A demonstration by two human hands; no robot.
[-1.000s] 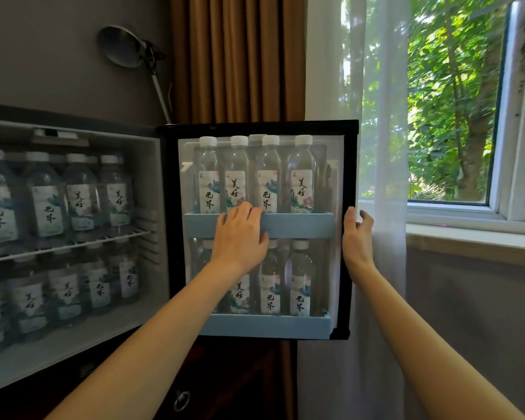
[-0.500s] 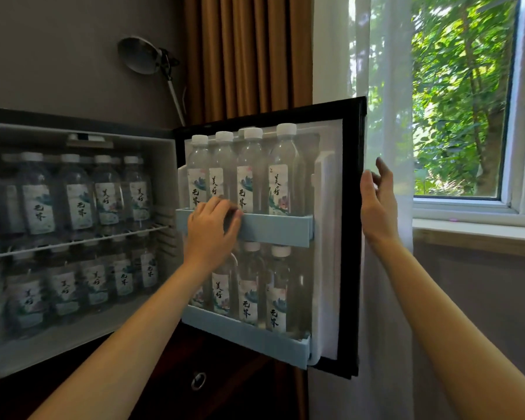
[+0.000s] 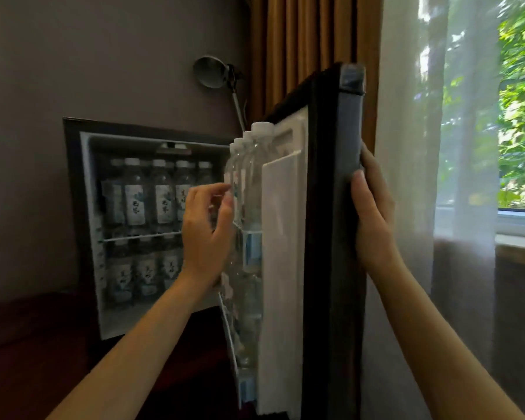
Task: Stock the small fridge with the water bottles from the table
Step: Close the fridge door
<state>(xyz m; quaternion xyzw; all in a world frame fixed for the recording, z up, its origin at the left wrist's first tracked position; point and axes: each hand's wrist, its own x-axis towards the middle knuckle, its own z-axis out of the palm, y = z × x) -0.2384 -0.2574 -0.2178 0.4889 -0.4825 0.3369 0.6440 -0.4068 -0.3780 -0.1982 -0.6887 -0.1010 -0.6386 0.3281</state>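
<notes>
The small fridge is set in the grey wall, its two shelves full of labelled water bottles. Its black door is swung edge-on toward me, with more bottles in the two door racks. My left hand rests with fingers spread against the door bottles and the upper rack. My right hand lies flat on the door's outer face, thumb at the edge.
A dark wooden cabinet runs below the fridge. A round lamp on a stalk stands behind the door. Brown curtain and sheer white curtain hang right of the door, before a window.
The door has swung from fully open toward the fridge, now edge-on to me. Both hands have travelled with it. My view has pulled back and shifted right.
</notes>
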